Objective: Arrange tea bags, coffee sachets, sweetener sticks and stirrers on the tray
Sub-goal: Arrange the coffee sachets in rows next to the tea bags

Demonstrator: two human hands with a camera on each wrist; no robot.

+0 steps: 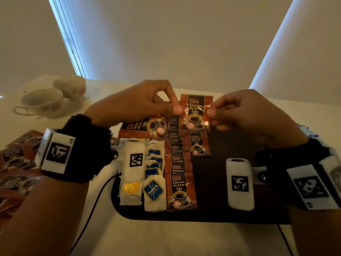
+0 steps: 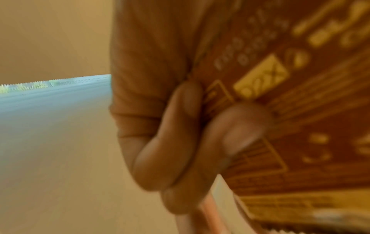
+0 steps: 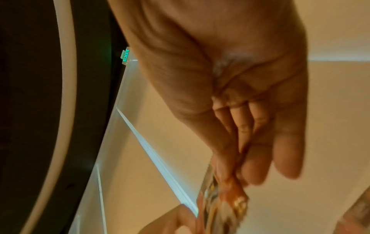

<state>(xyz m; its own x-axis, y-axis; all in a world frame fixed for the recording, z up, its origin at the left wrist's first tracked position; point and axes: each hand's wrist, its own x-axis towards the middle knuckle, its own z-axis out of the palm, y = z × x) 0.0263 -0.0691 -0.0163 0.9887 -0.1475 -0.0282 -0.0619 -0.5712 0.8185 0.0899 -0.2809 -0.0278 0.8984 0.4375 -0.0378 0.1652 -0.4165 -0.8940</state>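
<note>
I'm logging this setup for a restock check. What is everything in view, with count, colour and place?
tray: one, dark, on the pale table in front of the person.
held coffee sachet: one, red-brown, above the tray's far end, pinched at both side edges.
coffee sachets on tray: an overlapping column plus one to its right; exact count unclear.
sideways coffee sachet: one, red-brown, at the tray's far left.
tea bags: white with blue tags, overlapping column left of the coffee; another with a yellow tag further left.
loose coffee sachets: several, red-brown, on the table at left.
teacups: two, white, floral, far left on saucers.
left hand: grip on the held sachet's left edge.
right hand: grip on its right edge.
</note>
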